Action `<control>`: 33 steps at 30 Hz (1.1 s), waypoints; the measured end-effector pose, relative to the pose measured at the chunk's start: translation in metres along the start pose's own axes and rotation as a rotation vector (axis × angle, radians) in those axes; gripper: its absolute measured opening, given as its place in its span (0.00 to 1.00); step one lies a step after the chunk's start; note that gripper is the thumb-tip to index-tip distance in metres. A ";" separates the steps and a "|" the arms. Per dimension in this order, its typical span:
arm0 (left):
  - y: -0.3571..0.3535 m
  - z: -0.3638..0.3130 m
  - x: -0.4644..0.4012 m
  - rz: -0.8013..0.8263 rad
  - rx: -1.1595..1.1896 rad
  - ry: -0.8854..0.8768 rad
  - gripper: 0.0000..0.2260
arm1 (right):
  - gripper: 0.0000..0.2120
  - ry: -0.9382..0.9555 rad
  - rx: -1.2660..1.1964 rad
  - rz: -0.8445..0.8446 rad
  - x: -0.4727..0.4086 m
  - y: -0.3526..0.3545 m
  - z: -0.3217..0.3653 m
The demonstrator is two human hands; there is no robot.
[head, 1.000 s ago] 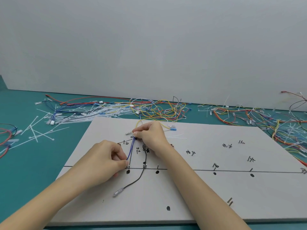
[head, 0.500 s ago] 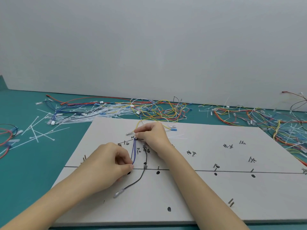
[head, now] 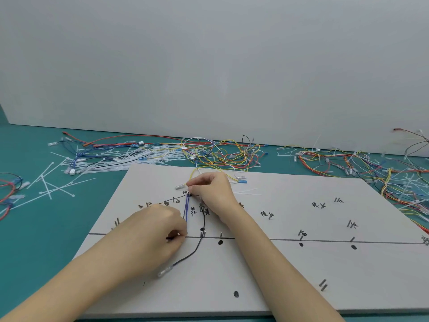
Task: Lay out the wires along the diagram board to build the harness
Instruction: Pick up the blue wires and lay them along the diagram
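The blue wire [head: 186,210] runs as a doubled strand up the left-middle of the diagram board [head: 290,270], stretched straight between the two hands. Its far end is pinched by the right hand [head: 212,194], whose fingers are curled round it at a handwritten mark on the board; its near end disappears under the left hand [head: 160,231], whose fingers are curled and pinch it just above the long black line [head: 325,240] drawn across the board. Just right of the blue wire, a black wire [head: 199,245] comes down from under the right hand, passes between metal pins [head: 203,234] standing on the black line, and curves toward the board's near edge, ending in a clear-sleeved terminal [head: 165,271] lying on the board beside the left wrist. A yellow wire [head: 197,171] loops out behind the right hand toward the board's far edge, and a blue-sleeved terminal [head: 242,181] lies just right of that hand. More pins, black dots and handwritten labels are spread along the line to the right. The board lies flat on a teal desk [head: 46,228]. Beyond the board's far edge a tangle of loose wires [head: 220,152] in red, yellow, blue and white sits against the grey wall [head: 209,66], with another tangle [head: 371,166] off the board's right corner. White cable ties [head: 55,184] are scattered on the desk left of the board.
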State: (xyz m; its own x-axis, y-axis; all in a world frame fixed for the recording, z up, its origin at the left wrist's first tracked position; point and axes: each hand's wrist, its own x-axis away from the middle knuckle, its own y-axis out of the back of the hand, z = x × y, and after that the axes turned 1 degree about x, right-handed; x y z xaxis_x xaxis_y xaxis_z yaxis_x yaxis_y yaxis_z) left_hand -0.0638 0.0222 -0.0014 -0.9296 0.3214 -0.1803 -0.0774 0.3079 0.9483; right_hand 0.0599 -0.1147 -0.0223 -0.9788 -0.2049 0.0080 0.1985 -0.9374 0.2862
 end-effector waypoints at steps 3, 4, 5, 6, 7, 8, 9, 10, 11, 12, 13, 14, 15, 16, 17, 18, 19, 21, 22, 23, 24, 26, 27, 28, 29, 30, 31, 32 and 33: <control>-0.002 0.000 -0.001 -0.011 0.033 0.018 0.07 | 0.06 0.013 0.004 -0.003 0.000 0.000 -0.001; -0.002 0.001 -0.001 -0.013 0.056 0.042 0.06 | 0.06 0.015 0.006 -0.005 0.000 0.000 -0.001; -0.002 0.001 -0.002 -0.013 0.085 0.071 0.04 | 0.06 0.017 0.008 -0.006 0.001 0.000 -0.002; -0.002 0.001 -0.002 -0.010 0.120 0.104 0.03 | 0.06 0.021 0.009 -0.008 0.001 0.000 -0.002; -0.002 0.002 -0.002 -0.007 0.162 0.136 0.03 | 0.06 0.026 0.009 -0.010 0.002 -0.001 -0.002; -0.001 0.003 -0.003 -0.004 0.207 0.166 0.04 | 0.06 0.030 0.010 -0.011 0.002 0.000 -0.002; -0.001 0.005 -0.004 0.000 0.246 0.193 0.04 | 0.06 0.033 0.011 -0.011 0.002 0.000 -0.002; 0.001 0.006 -0.004 0.008 0.264 0.219 0.05 | 0.06 0.035 0.013 -0.012 0.002 0.000 -0.002; 0.002 0.008 -0.004 0.020 0.255 0.239 0.05 | 0.05 0.036 0.015 -0.014 0.002 0.000 -0.002; 0.004 0.009 -0.005 0.038 0.224 0.254 0.05 | 0.05 0.036 0.017 -0.015 0.002 0.000 -0.002; 0.007 0.012 -0.005 0.064 0.198 0.267 0.05 | 0.05 0.034 0.019 -0.015 0.002 0.000 -0.002; 0.010 0.015 -0.006 0.097 0.195 0.282 0.05 | 0.05 0.030 0.021 -0.014 0.002 0.000 -0.002; 0.013 0.020 -0.006 0.129 0.211 0.297 0.05 | 0.05 0.027 0.022 -0.012 0.002 0.000 -0.002; 0.017 0.026 -0.006 0.158 0.227 0.308 0.05 | 0.05 0.025 0.024 -0.012 0.002 0.000 -0.002; 0.021 0.035 -0.006 0.182 0.237 0.315 0.06 | 0.05 0.024 0.025 -0.011 0.002 0.001 -0.002; 0.026 0.045 -0.006 0.205 0.253 0.320 0.06 | 0.05 0.025 0.024 -0.010 0.002 0.001 -0.002; 0.032 0.055 -0.005 0.230 0.285 0.321 0.09 | 0.05 0.025 0.025 -0.011 0.002 0.001 -0.001; 0.043 0.073 -0.003 0.265 0.381 0.310 0.18 | 0.05 0.026 0.030 -0.012 0.002 0.001 -0.001; 0.048 0.080 -0.002 0.264 0.433 0.309 0.22 | 0.05 0.026 0.030 -0.011 0.002 0.000 -0.001; 0.050 0.088 -0.001 0.257 0.487 0.312 0.26 | 0.05 0.024 0.030 -0.011 0.003 0.000 -0.001; 0.052 0.095 0.000 0.260 0.541 0.314 0.28 | 0.05 0.022 0.029 -0.011 0.003 0.001 -0.001; 0.052 0.104 0.000 0.270 0.585 0.306 0.28 | 0.05 0.023 0.032 -0.010 0.002 0.001 -0.002; 0.051 0.107 0.001 0.272 0.577 0.299 0.27 | 0.05 0.024 0.034 -0.010 0.002 0.001 -0.002; 0.051 0.108 0.001 0.270 0.571 0.296 0.27 | 0.05 0.024 0.035 -0.011 0.002 0.001 -0.002; 0.051 0.109 0.001 0.266 0.568 0.300 0.27 | 0.05 0.023 0.035 -0.012 0.002 0.001 -0.002; 0.052 0.111 0.001 0.261 0.570 0.308 0.27 | 0.05 0.024 0.034 -0.013 0.002 0.001 -0.002; 0.053 0.113 0.001 0.260 0.572 0.315 0.28 | 0.05 0.024 0.035 -0.013 0.002 0.001 -0.002; 0.053 0.115 0.002 0.261 0.572 0.319 0.28 | 0.05 0.025 0.037 -0.012 0.002 0.001 -0.002; 0.055 0.117 0.003 0.265 0.569 0.321 0.29 | 0.05 0.027 0.039 -0.013 0.002 0.001 -0.002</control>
State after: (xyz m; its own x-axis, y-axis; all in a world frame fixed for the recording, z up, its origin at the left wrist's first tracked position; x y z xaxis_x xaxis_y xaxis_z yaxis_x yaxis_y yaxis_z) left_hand -0.0284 0.1442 0.0194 -0.9582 0.1971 0.2074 0.2856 0.7043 0.6500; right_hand 0.0580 -0.1169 -0.0236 -0.9795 -0.2005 -0.0214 0.1830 -0.9285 0.3231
